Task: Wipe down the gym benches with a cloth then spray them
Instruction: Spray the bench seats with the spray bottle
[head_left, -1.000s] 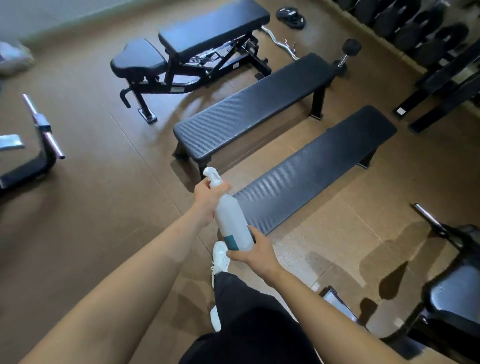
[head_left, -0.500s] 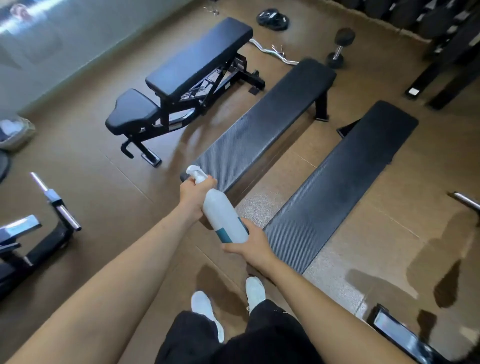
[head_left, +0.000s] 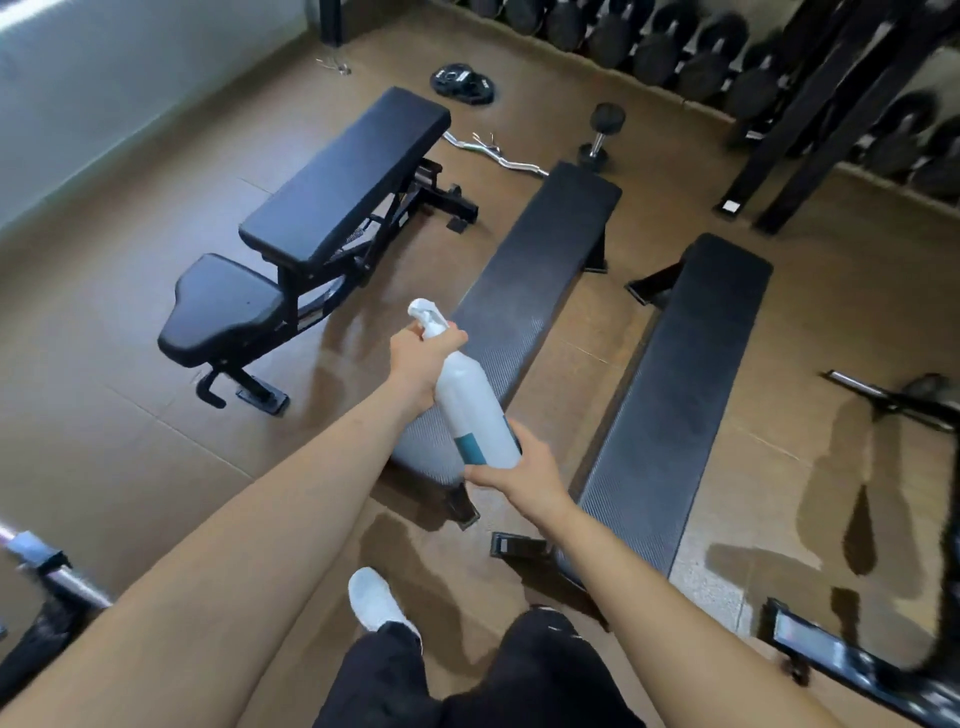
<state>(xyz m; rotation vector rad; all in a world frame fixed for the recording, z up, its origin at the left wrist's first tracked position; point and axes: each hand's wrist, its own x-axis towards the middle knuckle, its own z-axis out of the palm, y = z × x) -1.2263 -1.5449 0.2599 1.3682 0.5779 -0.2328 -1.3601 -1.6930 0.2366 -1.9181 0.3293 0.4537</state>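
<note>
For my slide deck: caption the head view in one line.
Left hand grips the trigger neck and right hand the base of a white spray bottle above the middle flat bench.

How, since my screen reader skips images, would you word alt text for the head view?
A person holds a white spray bottle with a teal label, left hand gripping its trigger neck, right hand cupping its base, over the near end of a textured black flat bench. A second flat bench lies right, a padded adjustable bench left.

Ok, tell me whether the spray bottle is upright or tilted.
Tilted. The spray bottle slants, its nozzle end farther away in the left hand, its base nearer in the right hand.
</note>
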